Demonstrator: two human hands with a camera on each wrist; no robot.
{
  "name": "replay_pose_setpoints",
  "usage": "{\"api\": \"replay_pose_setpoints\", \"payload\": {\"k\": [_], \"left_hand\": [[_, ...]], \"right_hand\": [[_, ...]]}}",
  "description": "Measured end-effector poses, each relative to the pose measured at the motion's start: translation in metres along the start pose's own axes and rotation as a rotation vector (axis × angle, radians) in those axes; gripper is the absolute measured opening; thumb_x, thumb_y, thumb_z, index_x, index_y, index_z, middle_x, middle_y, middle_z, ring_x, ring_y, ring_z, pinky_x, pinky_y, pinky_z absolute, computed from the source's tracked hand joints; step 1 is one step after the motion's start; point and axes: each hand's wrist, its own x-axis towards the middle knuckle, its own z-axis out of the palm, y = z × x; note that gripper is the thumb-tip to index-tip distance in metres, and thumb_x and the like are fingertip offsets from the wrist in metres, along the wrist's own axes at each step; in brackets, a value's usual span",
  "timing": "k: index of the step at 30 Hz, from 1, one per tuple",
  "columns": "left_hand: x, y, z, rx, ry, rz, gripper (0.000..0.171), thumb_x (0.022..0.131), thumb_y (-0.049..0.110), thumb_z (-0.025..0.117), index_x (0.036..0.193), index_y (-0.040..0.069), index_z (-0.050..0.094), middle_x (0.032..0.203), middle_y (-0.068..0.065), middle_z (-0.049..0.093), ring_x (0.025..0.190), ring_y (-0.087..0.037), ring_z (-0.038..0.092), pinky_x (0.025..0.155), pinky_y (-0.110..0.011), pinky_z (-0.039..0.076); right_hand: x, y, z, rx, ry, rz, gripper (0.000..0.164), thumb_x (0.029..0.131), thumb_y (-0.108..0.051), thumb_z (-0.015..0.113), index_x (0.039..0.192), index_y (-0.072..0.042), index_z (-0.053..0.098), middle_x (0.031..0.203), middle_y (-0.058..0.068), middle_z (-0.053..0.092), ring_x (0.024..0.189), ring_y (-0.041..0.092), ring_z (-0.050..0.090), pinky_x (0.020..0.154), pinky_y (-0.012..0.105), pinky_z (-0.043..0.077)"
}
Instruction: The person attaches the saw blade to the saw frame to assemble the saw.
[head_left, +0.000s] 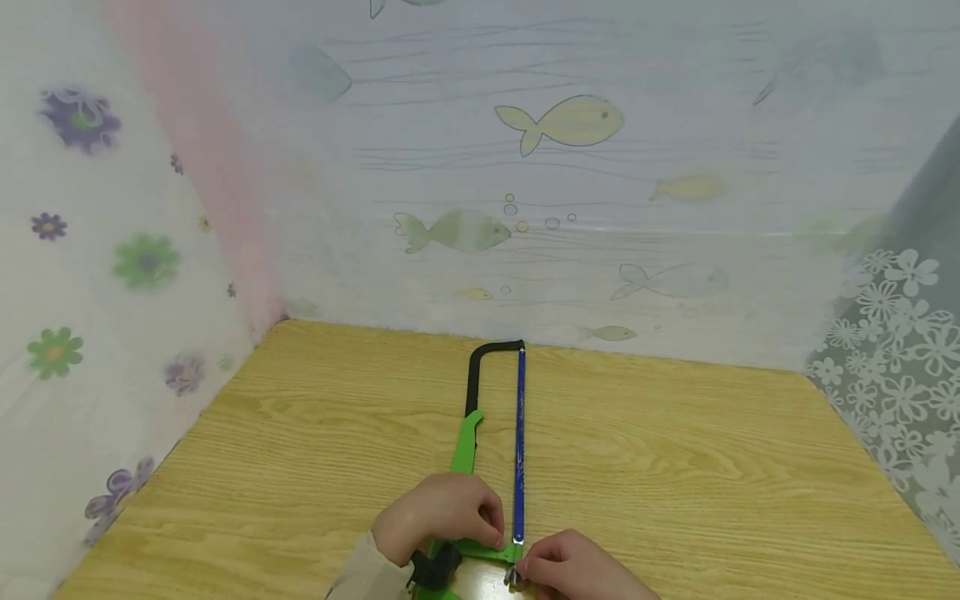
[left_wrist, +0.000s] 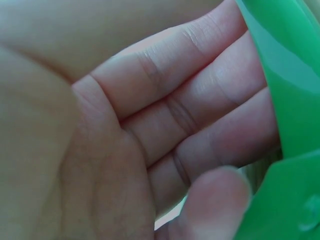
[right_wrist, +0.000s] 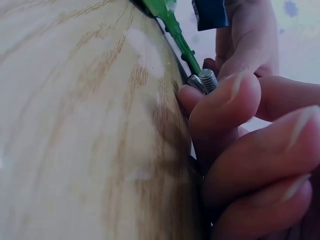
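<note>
A hacksaw lies flat on the table, its black front bow (head_left: 474,379) at the far end and its green frame (head_left: 463,454) nearer me. The blue blade (head_left: 520,442) runs along its right side. My left hand (head_left: 442,512) grips the green frame near the handle end; in the left wrist view its fingers (left_wrist: 200,90) pass behind the green part. At the blade's near end, my right hand (head_left: 577,567) pinches the metal wing nut (head_left: 512,577). A threaded screw end (right_wrist: 208,80) shows beside the right fingertips. The handle is mostly hidden below the left hand.
The wood-grain table (head_left: 675,467) meets a back curtain with printed fish (head_left: 581,121). A flowered curtain (head_left: 146,260) hangs at the left, and a grey one with white flowers (head_left: 911,350) at the right. A black strap device (head_left: 437,567) sits at the left wrist.
</note>
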Motion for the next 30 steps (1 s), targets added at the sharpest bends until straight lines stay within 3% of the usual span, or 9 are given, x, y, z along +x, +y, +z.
{"api": "replay_pose_setpoints", "payload": {"k": [17, 24, 30], "left_hand": [[-0.005, -0.003, -0.006, -0.016, -0.023, 0.02, 0.011, 0.075, 0.038, 0.067, 0.07, 0.029, 0.062, 0.066, 0.017, 0.055, 0.058, -0.001, 0.048, 0.056, -0.022, 0.038], [-0.002, -0.008, -0.009, -0.109, -0.018, 0.043, 0.012, 0.081, 0.039, 0.061, 0.078, 0.029, 0.065, 0.07, 0.016, 0.057, 0.06, -0.001, 0.049, 0.058, -0.022, 0.04], [0.0, -0.017, -0.01, -0.342, 0.015, 0.077, 0.018, 0.086, 0.033, 0.057, 0.084, 0.02, 0.069, 0.07, 0.004, 0.061, 0.061, -0.011, 0.055, 0.054, -0.027, 0.044]], "right_hand": [[0.006, 0.001, 0.006, 0.024, 0.032, 0.008, 0.037, 0.088, -0.036, 0.052, 0.068, -0.006, 0.057, 0.048, -0.004, 0.044, 0.036, 0.007, 0.031, 0.039, 0.023, 0.026], [0.005, 0.0, 0.002, 0.084, 0.026, 0.023, 0.037, 0.088, -0.038, 0.052, 0.076, -0.004, 0.059, 0.051, -0.002, 0.045, 0.037, 0.008, 0.032, 0.038, 0.023, 0.027], [0.001, 0.002, -0.008, 0.176, -0.042, -0.032, 0.035, 0.092, -0.031, 0.048, 0.088, 0.001, 0.06, 0.059, -0.001, 0.051, 0.042, 0.006, 0.039, 0.041, 0.02, 0.032]]}}
